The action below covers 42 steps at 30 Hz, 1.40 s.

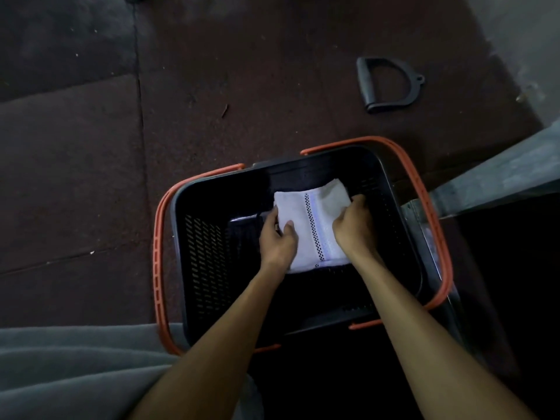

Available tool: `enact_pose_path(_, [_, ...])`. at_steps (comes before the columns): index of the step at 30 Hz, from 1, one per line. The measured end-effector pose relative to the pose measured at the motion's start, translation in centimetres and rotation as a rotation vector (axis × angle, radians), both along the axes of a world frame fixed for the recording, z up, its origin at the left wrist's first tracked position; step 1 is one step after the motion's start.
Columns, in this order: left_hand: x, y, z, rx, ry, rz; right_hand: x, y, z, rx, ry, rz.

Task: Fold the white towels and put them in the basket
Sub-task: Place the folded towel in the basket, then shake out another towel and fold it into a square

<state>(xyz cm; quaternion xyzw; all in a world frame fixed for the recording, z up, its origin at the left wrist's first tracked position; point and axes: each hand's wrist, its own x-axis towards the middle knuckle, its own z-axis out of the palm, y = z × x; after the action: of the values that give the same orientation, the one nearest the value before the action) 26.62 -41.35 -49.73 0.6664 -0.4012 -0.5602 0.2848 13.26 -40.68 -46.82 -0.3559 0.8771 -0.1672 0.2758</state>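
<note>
A folded white towel (312,219) with a dark checked stripe is inside the black basket (206,262), which has orange handles. My left hand (277,237) grips the towel's left edge, thumb on top. My right hand (354,225) grips its right side, fingers curled round the edge. Both forearms reach down into the basket. Whether the towel rests on the basket floor is hidden. A pale edge of another item (242,219) shows under the towel at the left.
The basket stands on a dark reddish floor mat (91,177). A black D-shaped handle (385,83) lies on the floor behind it. A grey cloth surface (60,374) fills the lower left. A grey ledge (500,177) runs along the right.
</note>
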Motion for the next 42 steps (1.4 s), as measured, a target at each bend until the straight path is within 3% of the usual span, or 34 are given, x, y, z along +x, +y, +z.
enact_pose_path(6, [0.6, -0.3, -0.6, -0.052, -0.141, -0.012, 0.4, 0.2, -0.4, 0.062, 0.115, 0.057])
enact_pose_path(8, [0.9, 0.1, -0.5, -0.23, -0.288, -0.059, 0.8, 1.2, -0.8, 0.01, 0.326, 0.264])
enact_pose_path(10, [1.4, 0.2, -0.5, -0.534, -0.459, -0.196, 1.2, 1.9, -1.3, -0.039, 0.53, 0.51])
enact_pose_path(12, [2.0, 0.0, -1.1, -0.707, -0.629, -0.43, 0.9, 2.1, -2.0, 0.009, 0.571, 0.66])
enact_pose_path(15, [2.0, -0.3, -2.3, -0.509, -0.861, -0.793, -0.5, 1.5, -3.8, 0.204, 0.431, 0.724])
enact_pose_path(17, [1.4, -0.9, -2.9, -0.389, -0.94, -0.919, -1.0, 1.1, -4.6, 0.28, 0.367, 0.701])
enact_pose_path(26, [0.5, -1.7, 0.2, -0.231, -0.976, -1.024, -0.8, 0.9, -1.9, 0.245, 0.235, 0.661])
enact_pose_path(35, [-1.3, -1.2, 16.6, -0.633, -0.941, -0.91, -3.3, 4.7, 15.4, 0.01, 0.228, 0.461])
enact_pose_path(42, [-3.4, 3.2, 32.1, -0.979, -0.839, -0.916, -5.3, 11.7, 31.0, -0.203, 0.381, 0.281])
